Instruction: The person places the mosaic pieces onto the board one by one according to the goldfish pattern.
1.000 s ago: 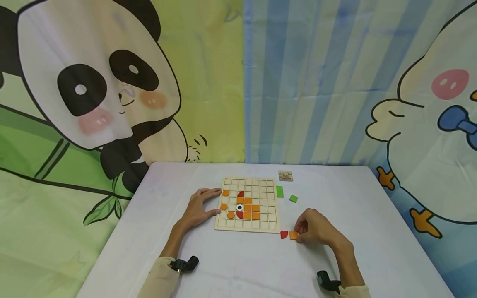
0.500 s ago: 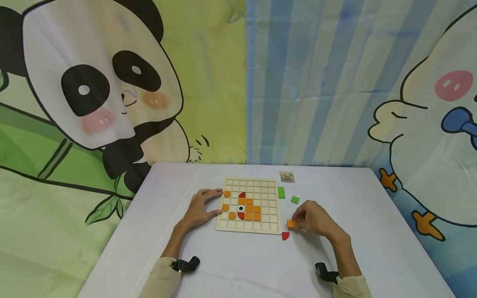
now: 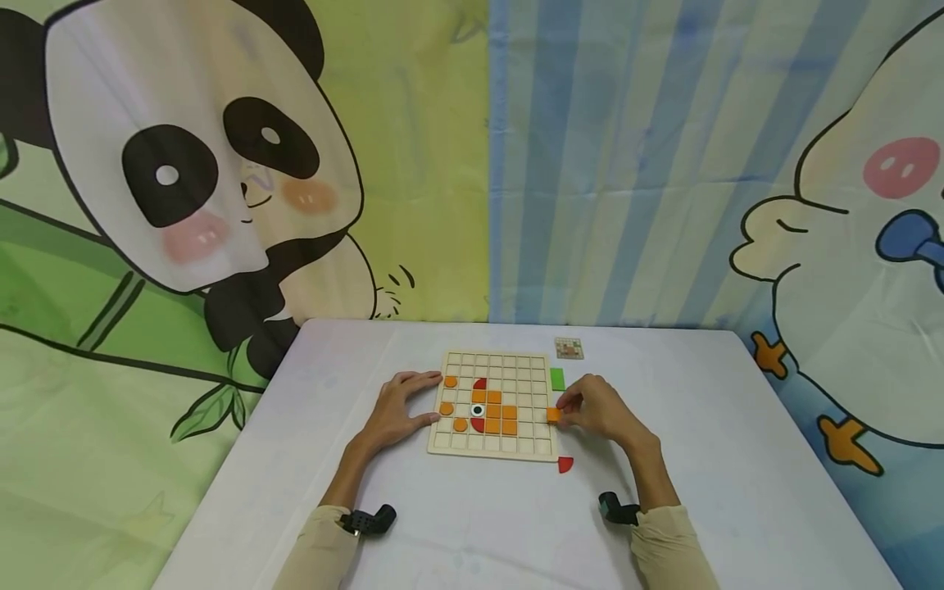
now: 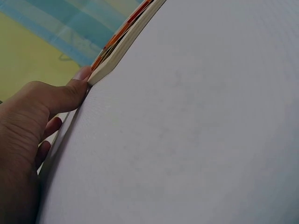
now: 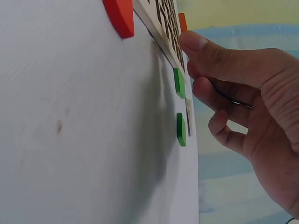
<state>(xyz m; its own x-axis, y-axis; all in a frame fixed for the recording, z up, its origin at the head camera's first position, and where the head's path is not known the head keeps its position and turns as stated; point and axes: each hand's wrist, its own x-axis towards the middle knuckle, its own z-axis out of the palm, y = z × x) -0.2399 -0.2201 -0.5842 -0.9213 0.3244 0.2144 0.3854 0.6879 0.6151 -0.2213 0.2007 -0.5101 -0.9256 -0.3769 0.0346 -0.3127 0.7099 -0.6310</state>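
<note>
My right hand (image 3: 599, 407) pinches an orange square tile (image 3: 552, 415) between thumb and fingertips, over the right edge of the wooden grid board (image 3: 457, 447). In the right wrist view the orange tile (image 5: 182, 21) shows at the thumb tip, raised above the table. At the board's left edge my left hand (image 3: 394, 411) rests with extended fingers and thumb touching the rim; the left wrist view shows the thumb (image 4: 80, 79) against the board's side. On the board lie several orange squares (image 3: 492, 411), orange discs (image 3: 446, 409), red quarter-round tiles (image 3: 478, 425) and an eye tile (image 3: 478, 410).
A red quarter-round tile (image 3: 565, 465) lies off the board's near right corner. Beside its right edge is a green rectangle (image 3: 557, 378); a smaller green tile (image 5: 181, 129) shows in the right wrist view. A small pattern card (image 3: 569, 348) lies at the back of the white table.
My right hand has lifted the orange square from beside the red tile and carried it up and left to the board's right edge. The left hand has stayed at the board.
</note>
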